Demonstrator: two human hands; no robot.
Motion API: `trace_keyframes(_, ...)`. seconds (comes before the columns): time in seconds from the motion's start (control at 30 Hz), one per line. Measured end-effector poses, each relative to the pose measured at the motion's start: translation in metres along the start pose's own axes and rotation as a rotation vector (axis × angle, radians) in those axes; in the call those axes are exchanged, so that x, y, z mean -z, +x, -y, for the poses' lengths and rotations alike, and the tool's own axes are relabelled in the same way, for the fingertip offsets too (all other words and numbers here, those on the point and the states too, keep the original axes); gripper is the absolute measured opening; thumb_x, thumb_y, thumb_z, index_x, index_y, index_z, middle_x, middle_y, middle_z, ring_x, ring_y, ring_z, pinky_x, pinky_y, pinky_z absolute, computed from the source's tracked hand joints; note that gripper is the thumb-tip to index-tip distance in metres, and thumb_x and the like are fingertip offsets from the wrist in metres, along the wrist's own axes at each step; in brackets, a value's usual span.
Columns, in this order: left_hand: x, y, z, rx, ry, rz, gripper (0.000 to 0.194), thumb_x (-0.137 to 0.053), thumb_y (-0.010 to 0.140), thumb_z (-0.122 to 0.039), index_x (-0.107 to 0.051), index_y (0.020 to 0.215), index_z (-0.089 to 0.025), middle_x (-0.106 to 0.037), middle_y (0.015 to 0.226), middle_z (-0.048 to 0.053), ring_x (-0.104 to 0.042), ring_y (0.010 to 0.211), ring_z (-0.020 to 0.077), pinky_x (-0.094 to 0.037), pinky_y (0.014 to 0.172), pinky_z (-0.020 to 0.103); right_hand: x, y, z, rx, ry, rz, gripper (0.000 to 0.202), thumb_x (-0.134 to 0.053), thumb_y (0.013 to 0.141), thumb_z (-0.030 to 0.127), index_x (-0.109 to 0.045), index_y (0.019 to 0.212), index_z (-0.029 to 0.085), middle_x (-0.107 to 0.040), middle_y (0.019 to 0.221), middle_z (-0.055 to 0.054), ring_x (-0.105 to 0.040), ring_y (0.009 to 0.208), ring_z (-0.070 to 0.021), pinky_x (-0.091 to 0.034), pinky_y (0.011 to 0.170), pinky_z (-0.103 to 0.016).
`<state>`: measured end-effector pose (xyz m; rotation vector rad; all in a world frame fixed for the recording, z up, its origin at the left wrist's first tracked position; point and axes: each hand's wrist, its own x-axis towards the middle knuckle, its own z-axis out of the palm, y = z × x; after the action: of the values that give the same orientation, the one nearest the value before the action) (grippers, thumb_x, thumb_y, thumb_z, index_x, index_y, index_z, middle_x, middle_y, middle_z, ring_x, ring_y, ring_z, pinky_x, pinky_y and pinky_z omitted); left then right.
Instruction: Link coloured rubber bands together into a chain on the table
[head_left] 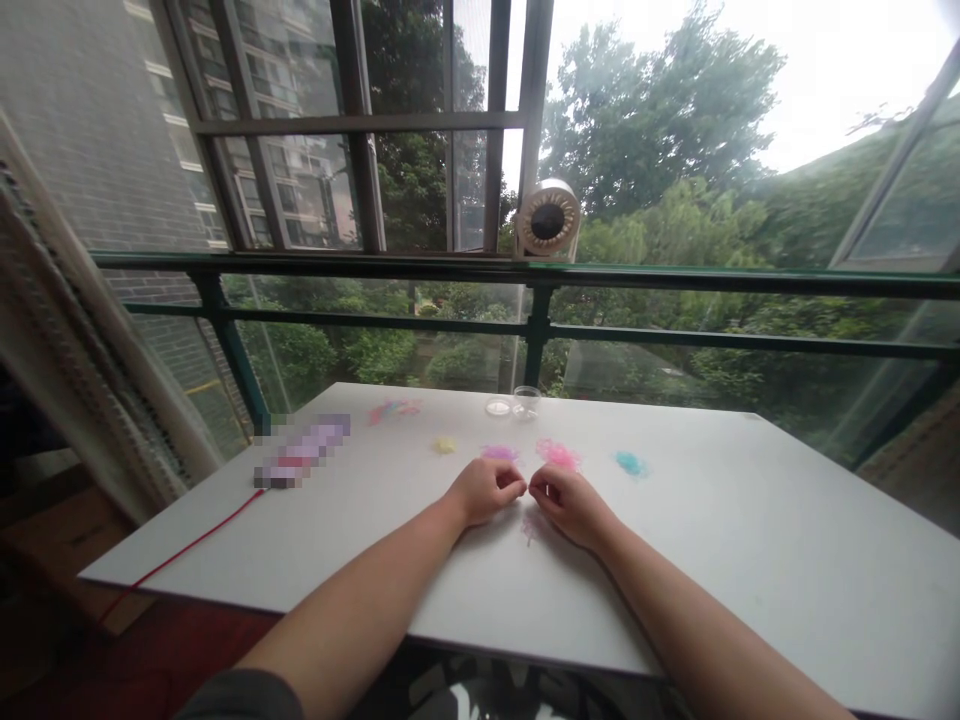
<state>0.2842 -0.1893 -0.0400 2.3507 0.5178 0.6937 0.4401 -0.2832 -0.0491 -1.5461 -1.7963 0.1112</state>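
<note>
My left hand (487, 490) and my right hand (571, 502) rest low over the white table, fingertips pinched and almost meeting. Whatever the fingers hold, if anything, is too small to make out. Just beyond my left hand lies a purple pile of small thin pieces (499, 454), perhaps little elastic bands. A similar pink pile (559, 453) is right beyond my right hand. Between my wrists sits a small pale pinkish cluster (529, 530). Farther right is a teal pile (631, 463); a yellow pile (444, 445) lies to the left.
A clear round container (526, 403) and a clear flat lid or dish (497, 407) stand at the back of the table (720, 560). A multicoloured pile (395, 410) lies back left. A blurred-out device (304, 452) has a red cable (196, 540). A fan (550, 220) sits by the railing.
</note>
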Motion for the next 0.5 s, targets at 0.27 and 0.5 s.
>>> trace_keyframes(0.27,0.0009,0.0009,-0.0007,0.015,-0.014,0.003,0.024,-0.053,0.073,-0.034,-0.067,0.078,-0.015,-0.066,0.070,0.002,-0.056,0.062,0.0116,-0.043,0.059,0.021,0.0022,0.0000,0.0036,0.028,-0.045,0.026,0.009,-0.048,0.075,0.014,-0.056,0.072,0.018,-0.054,0.069,-0.001,-0.045,0.057,-0.0106,-0.035,0.055,-0.022)
trace_keyframes(0.5,0.0031,0.0012,-0.0024,0.007,-0.033,-0.009,0.019,-0.055,0.072,-0.029,-0.067,0.078,-0.016,-0.066,0.071,0.001,-0.056,0.063,0.0101,-0.042,0.060,0.019,0.0076,0.0012,0.0015,-0.052,0.023,0.001,0.014,-0.047,0.075,0.015,-0.060,0.080,0.017,-0.058,0.070,-0.002,-0.048,0.059,-0.0119,-0.038,0.058,-0.024)
